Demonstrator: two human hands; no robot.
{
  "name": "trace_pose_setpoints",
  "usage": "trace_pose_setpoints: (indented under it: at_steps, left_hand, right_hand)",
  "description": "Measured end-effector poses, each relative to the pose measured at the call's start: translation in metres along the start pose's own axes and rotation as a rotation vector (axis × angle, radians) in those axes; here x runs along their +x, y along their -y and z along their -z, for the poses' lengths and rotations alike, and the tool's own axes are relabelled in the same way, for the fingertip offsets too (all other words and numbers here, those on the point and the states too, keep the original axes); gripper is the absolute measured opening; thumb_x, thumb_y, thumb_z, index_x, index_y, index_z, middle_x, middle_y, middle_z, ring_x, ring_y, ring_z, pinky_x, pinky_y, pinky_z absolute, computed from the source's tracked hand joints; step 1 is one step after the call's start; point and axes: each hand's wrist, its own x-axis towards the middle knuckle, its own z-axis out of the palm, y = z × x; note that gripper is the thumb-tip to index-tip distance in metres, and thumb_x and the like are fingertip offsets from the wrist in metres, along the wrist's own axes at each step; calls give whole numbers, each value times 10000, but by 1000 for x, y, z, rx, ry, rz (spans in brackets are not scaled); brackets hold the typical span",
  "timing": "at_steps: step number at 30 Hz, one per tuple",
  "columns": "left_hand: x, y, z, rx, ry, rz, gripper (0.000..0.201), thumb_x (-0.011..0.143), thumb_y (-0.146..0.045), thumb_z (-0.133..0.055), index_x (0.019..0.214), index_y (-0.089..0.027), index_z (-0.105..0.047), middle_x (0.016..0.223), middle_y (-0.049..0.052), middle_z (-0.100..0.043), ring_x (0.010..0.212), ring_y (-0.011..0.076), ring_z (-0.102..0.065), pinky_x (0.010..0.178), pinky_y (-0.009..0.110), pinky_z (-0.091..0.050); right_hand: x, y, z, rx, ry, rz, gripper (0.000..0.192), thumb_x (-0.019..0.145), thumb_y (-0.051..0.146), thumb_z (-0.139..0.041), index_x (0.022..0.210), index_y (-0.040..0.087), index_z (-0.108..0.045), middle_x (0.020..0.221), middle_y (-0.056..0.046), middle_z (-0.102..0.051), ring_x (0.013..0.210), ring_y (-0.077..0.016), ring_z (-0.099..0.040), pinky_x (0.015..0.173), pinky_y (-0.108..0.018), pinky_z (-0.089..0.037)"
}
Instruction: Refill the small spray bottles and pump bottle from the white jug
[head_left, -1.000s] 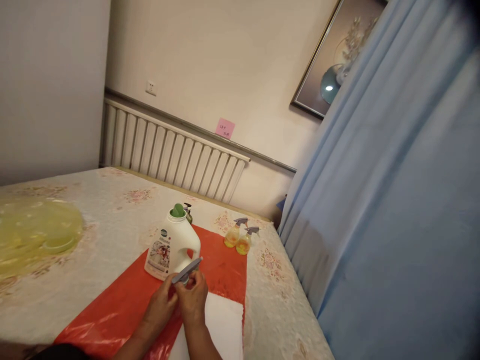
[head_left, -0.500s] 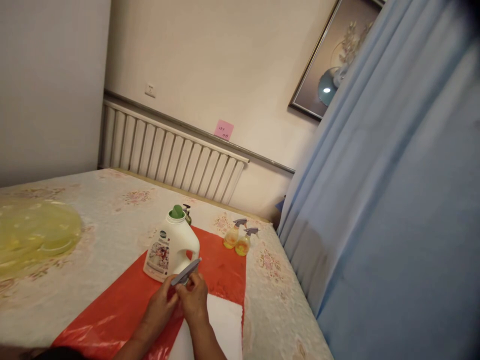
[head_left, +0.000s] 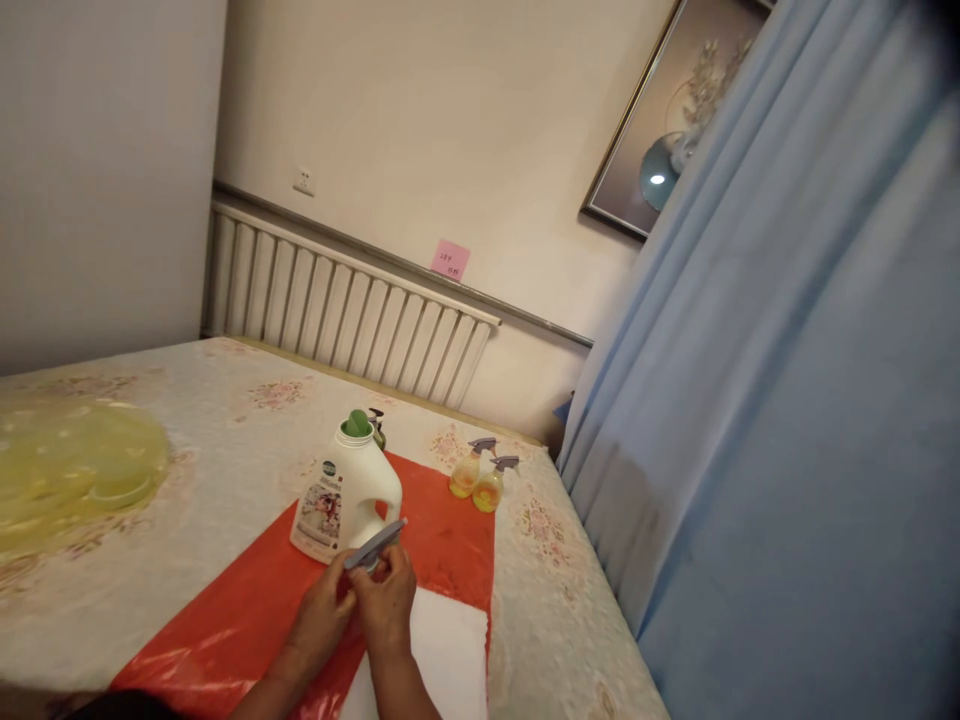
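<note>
A grey trigger spray head [head_left: 373, 547], like those on the bottles behind, is held in front of the white jug. My right hand [head_left: 388, 600] is closed around it just below the nozzle end. From the left, my left hand [head_left: 324, 603] closes its fingers at the back end. Whatever lies under the spray head is hidden by my hands. Right behind them the white detergent jug [head_left: 352, 485] stands upright, a green piece [head_left: 357, 423] in its mouth. Two spray bottles [head_left: 464, 472] with yellowish liquid stand farther back on the right.
A red plastic sheet [head_left: 225, 610] covers part of the floral tablecloth [head_left: 540, 600], with white paper [head_left: 450, 650] on it. Behind the jug another dark-topped pump bottle [head_left: 379, 432] partly shows. A yellow translucent object [head_left: 82, 460] lies left. Blue curtain [head_left: 750, 450] hangs at right.
The view has shifted very slightly. Both hands keep their hold on the spray head, in nearly the same place in front of the jug.
</note>
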Motion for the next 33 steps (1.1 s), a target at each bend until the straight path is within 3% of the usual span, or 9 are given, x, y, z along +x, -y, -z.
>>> trace_pose_setpoints:
  at_steps: [27, 33]
  left_hand:
    - [-2, -8, 2, -29, 12, 12, 350, 788, -287, -512, 1120, -198, -578, 1081, 104, -729, 968, 267, -694, 910, 406, -532]
    - [-2, -6, 1, -15, -11, 2, 349, 772, -281, -509, 1107, -215, -581, 1008, 80, -743, 940, 269, -702, 894, 400, -538]
  right_hand:
    - [-1, -6, -1, 27, -38, 39, 102, 615, 193, -674, 659, 215, -585, 624, 60, -521, 585, -149, -492, 551, -236, -391]
    - [-1, -6, -2, 19, -31, 25, 101, 610, 182, -672, 675, 212, -601, 641, 57, -524, 593, -152, -502, 561, -236, -399]
